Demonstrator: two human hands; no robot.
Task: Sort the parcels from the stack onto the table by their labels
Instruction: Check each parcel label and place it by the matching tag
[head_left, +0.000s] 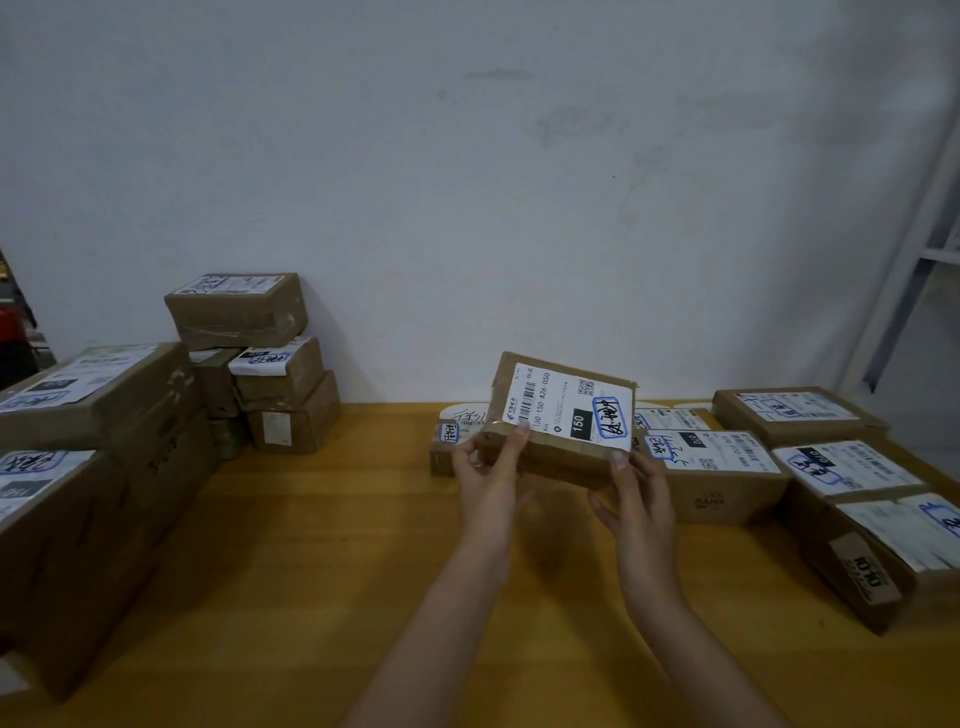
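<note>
Now left hand (485, 470) and right hand (636, 493) pinch a labelled parcel (561, 415) above the bench (322, 545); stack (104, 441) at left.

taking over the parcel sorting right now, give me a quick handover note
Left hand: grips the parcel's near left corner.
Right hand: holds its near right corner.
The parcel is held tilted above the table, with its label, marked 150, facing the camera.
The stack sits at the table's left and back left.
Done: several sorted parcels lie on the right, and a small box lies just behind the held parcel.
Left: place this parcel by its label, then work through the stack.
</note>
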